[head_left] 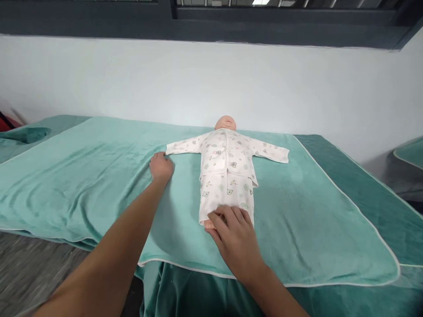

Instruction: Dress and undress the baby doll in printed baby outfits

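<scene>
A baby doll [226,123] lies on its back with its head toward the wall and both arms spread. It wears a white printed shirt [227,152] and matching trousers [218,191]. At the cuff of the sleeve on the left, my left hand [161,167] rests on the sheet with curled fingers; the cuff's edge meets them, but what they hold is hidden. My right hand [235,237] bends its fingers over the trouser hem, thumb below by the doll's foot [209,224]. The other foot is hidden behind this hand.
A light green blanket [317,229] with white piping covers the bed over a darker green cover [373,198]. A white wall [132,79] rises right behind the bed, beneath a dark window frame [231,28]. Grey floor [29,264] shows at lower left.
</scene>
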The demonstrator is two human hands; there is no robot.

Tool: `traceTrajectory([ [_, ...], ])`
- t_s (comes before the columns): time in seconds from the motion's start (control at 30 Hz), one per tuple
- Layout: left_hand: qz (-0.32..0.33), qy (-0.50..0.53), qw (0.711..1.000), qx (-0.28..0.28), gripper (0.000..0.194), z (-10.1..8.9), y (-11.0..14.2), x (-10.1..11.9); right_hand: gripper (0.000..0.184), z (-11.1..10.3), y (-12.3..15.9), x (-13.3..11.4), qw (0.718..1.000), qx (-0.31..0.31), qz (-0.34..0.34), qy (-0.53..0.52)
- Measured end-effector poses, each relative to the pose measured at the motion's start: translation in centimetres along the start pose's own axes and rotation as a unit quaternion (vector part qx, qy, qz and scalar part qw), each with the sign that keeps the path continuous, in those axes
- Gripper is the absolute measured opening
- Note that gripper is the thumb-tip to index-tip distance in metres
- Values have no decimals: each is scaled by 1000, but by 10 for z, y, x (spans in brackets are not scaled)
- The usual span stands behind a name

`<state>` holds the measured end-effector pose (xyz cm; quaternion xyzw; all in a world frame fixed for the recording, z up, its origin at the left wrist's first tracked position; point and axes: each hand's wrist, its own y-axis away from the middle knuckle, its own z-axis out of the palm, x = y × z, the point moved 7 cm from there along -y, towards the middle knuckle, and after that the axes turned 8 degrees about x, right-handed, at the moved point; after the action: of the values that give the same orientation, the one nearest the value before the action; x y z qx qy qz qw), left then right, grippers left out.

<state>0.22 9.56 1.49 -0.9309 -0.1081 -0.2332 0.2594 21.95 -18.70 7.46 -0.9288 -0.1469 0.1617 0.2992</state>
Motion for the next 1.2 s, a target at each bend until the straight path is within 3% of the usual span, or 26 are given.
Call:
traceTrajectory([
  [0.43,-1,9,1000,-2,44,-3,2,2,8,2,-3,2,999,38,-3,-9],
  [0.63,-4,7,1000,-4,46,-4,2,3,20,-11,12,2,997,61,-30,-47],
  [0.9,-6,7,1000,-7,46,-5,2,4,21,-25,30,31,991,99,63,-65],
  [1.1,15,14,1000,-21,57,-7,4,8,22,-32,32,32,988,95,64,-105],
  [1.2,28,19,999,-35,52,-6,6,9,21,-39,29,49,982,108,86,-128],
])
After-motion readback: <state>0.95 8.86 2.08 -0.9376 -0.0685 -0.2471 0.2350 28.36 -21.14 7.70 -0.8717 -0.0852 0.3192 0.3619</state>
